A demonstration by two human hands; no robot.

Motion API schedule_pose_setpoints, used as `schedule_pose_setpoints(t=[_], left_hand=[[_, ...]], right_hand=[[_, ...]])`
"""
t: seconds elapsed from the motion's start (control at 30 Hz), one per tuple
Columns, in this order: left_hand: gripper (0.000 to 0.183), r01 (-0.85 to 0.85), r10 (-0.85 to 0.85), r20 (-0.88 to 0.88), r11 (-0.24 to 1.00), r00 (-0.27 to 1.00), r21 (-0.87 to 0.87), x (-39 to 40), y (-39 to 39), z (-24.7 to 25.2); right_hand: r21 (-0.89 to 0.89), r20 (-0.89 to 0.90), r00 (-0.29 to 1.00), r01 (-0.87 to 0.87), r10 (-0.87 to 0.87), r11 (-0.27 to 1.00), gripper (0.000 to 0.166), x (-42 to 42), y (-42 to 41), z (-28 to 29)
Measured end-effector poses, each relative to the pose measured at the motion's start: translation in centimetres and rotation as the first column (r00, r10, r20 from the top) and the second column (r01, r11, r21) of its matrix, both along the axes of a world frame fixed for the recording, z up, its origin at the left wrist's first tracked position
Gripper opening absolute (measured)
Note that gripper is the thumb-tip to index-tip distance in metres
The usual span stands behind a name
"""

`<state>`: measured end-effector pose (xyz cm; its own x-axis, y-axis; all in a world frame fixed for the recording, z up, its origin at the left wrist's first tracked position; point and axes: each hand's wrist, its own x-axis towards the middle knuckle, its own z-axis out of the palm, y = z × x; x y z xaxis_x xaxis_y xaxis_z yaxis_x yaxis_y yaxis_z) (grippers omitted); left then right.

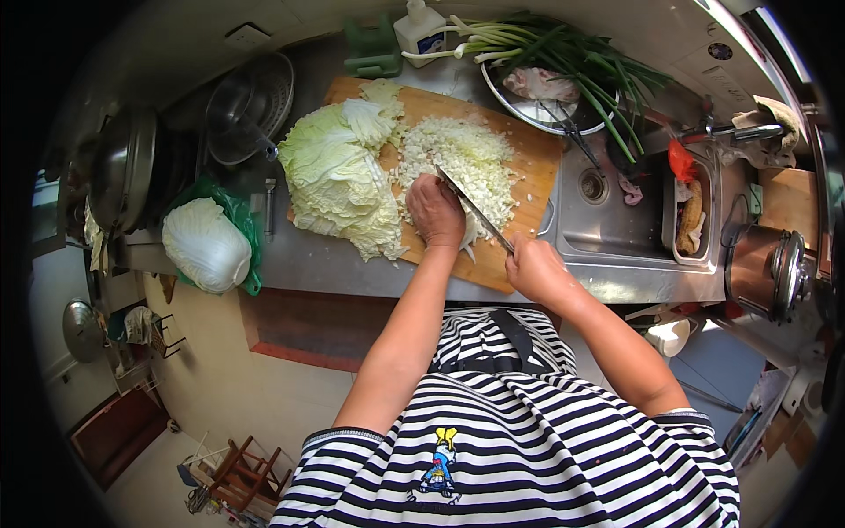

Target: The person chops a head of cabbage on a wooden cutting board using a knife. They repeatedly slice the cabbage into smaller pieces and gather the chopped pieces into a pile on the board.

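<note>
My right hand (533, 265) is closed around the handle of a kitchen knife (476, 210), whose blade slants up and left over the wooden cutting board (538, 191). Beside the blade, my left hand (436, 208) presses with curled fingers on pale cabbage, much of it hidden under the palm. A wide heap of finely chopped cabbage (462, 148) lies above and right of that hand. Large loose napa cabbage leaves (340, 178) are piled on the board's left part. Farther left, a whole napa cabbage (207, 244) rests on a green plastic bag (254, 280) at the counter's edge.
Behind the board, a metal bowl (500, 109) holds raw meat (541, 84), with scallions (568, 49) across it. A steel sink (614, 224) lies to the right, and a lidded pot (759, 270) beyond it. Nested strainer and bowl (280, 86) stand at the back left.
</note>
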<state>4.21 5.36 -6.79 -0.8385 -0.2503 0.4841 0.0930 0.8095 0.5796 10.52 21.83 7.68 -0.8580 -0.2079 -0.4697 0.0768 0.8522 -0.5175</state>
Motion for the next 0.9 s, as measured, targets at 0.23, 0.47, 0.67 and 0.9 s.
schedule_pose_setpoints(t=[0.23, 0.47, 0.67, 0.9], left_hand=[[0.018, 0.017, -0.016, 0.138, 1.000, 0.990, -0.004, 0.2, 0.1, 0.3], [0.018, 0.000, -0.007, 0.140, 0.999, 0.990, 0.052, 0.3, 0.0, -0.2], [0.021, 0.011, -0.014, 0.055, 0.998, 0.998, 0.058, 0.2, 0.2, -0.2], [0.018, 0.011, -0.013, 0.138, 1.000, 0.990, 0.012, 0.4, 0.2, 0.4]], right_hand=[[0.019, 0.001, 0.996, 0.088, -0.088, 0.996, 0.019, -1.8, -2.9, -5.6], [-0.118, -0.131, 0.987, 0.077, -0.092, 0.990, 0.015, -1.2, -1.9, -4.2], [0.012, 0.074, 0.997, -0.004, 0.003, 1.000, 0.017, -0.3, -0.4, 0.6], [-0.001, -0.079, 0.993, 0.093, -0.092, 0.996, 0.015, -2.2, -3.5, -7.2]])
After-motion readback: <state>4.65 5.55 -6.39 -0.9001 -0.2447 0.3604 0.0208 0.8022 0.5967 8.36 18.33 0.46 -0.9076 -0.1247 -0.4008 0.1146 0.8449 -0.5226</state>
